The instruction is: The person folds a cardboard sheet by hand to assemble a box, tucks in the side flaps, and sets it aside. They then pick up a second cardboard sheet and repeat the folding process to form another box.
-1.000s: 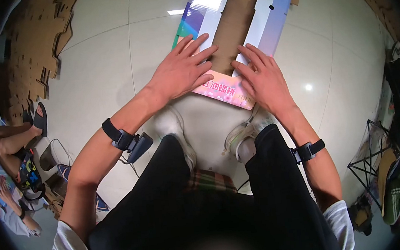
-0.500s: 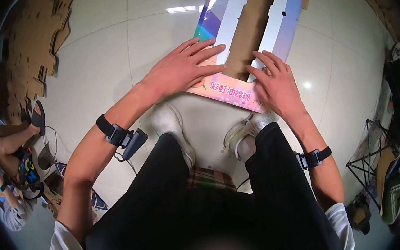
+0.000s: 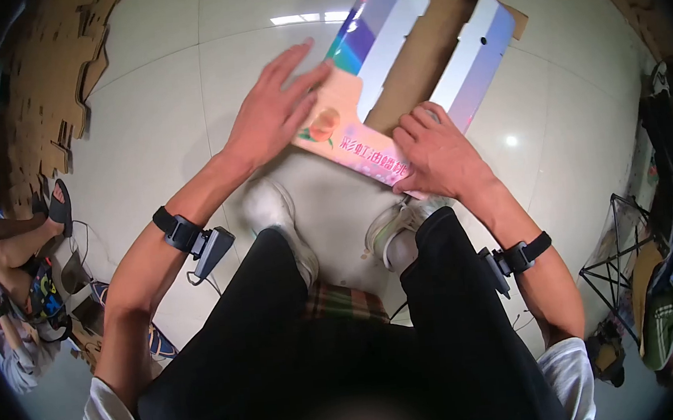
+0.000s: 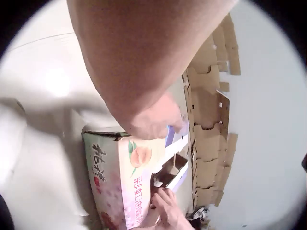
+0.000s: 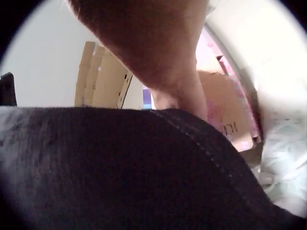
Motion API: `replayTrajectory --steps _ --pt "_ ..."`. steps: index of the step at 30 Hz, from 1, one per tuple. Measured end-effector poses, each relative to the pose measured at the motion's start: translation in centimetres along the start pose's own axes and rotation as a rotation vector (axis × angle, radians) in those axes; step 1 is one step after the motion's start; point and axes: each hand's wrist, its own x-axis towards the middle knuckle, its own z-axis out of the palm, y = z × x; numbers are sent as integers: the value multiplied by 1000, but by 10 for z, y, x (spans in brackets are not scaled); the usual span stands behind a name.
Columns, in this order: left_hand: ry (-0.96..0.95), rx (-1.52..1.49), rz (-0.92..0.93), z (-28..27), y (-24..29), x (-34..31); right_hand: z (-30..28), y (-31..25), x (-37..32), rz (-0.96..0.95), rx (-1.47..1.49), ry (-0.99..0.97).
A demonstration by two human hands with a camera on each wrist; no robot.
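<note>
A printed cardboard carton (image 3: 368, 155) lies on the floor before my feet, its top flaps folded in to leave a long slot showing bare brown board. It bears pink Chinese lettering and a peach picture. My left hand (image 3: 268, 112) is at its left edge with fingers extended, the fingertips right by the peach-coloured panel. My right hand (image 3: 440, 157) grips the near right corner, fingers curled over the panel's inner edge and thumb toward the near side. In the left wrist view the right hand's fingers (image 4: 163, 199) reach into the slot beside the lettering.
Flattened brown cardboard (image 3: 49, 83) is stacked at the far left. My shoes (image 3: 273, 211) stand close to the carton's near side. Another person's legs (image 3: 23, 241) show at the left, and a black folding frame (image 3: 617, 265) stands at the right. My trouser leg (image 5: 110, 167) blocks much of the right wrist view.
My left hand has lifted off the flap and drawn left to the carton's edge. My right hand has slid toward the near corner and curled over the panel. The carton has shifted and turned slightly.
</note>
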Motion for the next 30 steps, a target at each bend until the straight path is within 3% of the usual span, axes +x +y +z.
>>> replayTrajectory --steps 3,6,9,14,18,27,30 --pt "69 -125 -98 -3 1 12 -24 0 -15 93 105 94" --pt "-16 -481 -275 -4 -7 22 -53 -20 -23 199 258 -58" --pt "-83 -408 -243 -8 -8 24 -52 -34 -25 172 353 -109" --pt "-181 -416 -416 -4 -8 11 -20 -41 -23 86 456 -86" --pt "-193 -415 -481 2 -14 3 -28 -37 -16 113 491 -181" --pt "-271 -466 -514 -2 -16 10 -30 -38 -23 52 564 -104" --pt "-178 -696 -464 2 -26 18 -21 -41 -29 -144 718 -200"
